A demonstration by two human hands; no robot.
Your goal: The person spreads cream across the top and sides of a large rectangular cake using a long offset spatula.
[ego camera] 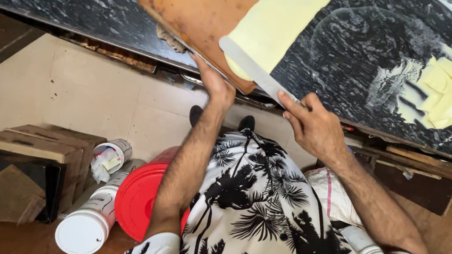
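Pale yellow dough (pixel 278 22) lies as a long flat strip on a brown wooden board (pixel 197 13), and all places below are told from that board. The board rests on a black speckled stone surface (pixel 75 2) and juts over its near edge towards the person. The strip's long axis runs across the board from its near right corner to the far edge of the view.

The left hand (pixel 216 84) is held against the board's near edge from below; its fingers are hidden under the board, so how far they are closed cannot be told. The right hand (pixel 313 125) is closed around the handle end of a long flat metal blade (pixel 254 70), with the forefinger laid along it. The blade is laid across the near end of the strip, almost square to its length. Both hands are just beside the board's near corner, the left one nearer.

To the board's right, a second yellow lump (pixel 446 92) is smeared on the surface, well apart. Below the board, on the floor, a red round lid (pixel 139 198), a white cylindrical tub (pixel 89 223) with a pale label, a smaller open white cup (pixel 110 156) and brown boxes (pixel 39 148) are seen.
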